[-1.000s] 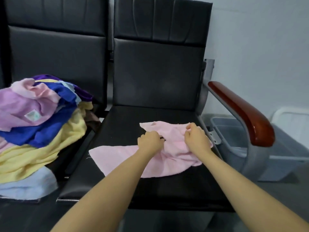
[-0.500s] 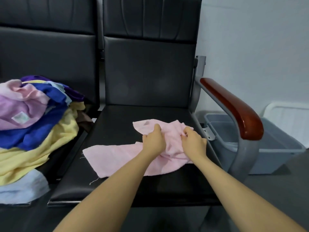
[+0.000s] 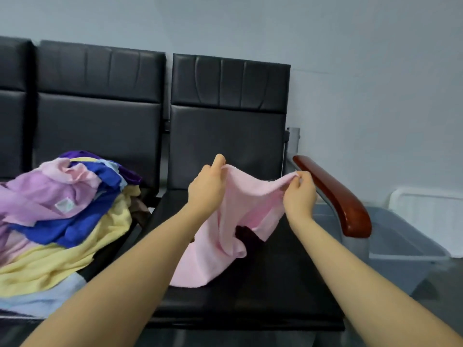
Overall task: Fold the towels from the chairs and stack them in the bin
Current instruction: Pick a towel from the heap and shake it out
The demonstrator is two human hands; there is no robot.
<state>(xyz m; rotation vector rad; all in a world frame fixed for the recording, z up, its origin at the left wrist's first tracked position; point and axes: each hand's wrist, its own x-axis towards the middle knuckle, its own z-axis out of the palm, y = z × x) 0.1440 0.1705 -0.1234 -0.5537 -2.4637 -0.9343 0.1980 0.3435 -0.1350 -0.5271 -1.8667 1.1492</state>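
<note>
Pink towel (image 3: 250, 196) hangs unfolded, your left hand (image 3: 208, 189) and right hand (image 3: 299, 194) pinching its top edge; heaped towels (image 3: 62, 209) lower left wait, grey bin (image 3: 406, 241) right looks empty.

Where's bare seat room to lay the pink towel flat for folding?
Free: the right seat, front and right of the pink towel, bordered by the wooden armrest and the front edge. Both hands, left hand and right hand, pinch the towel's top edge. Crowded: the left seat under the towel pile. The grey bin sits beyond the armrest.
</note>
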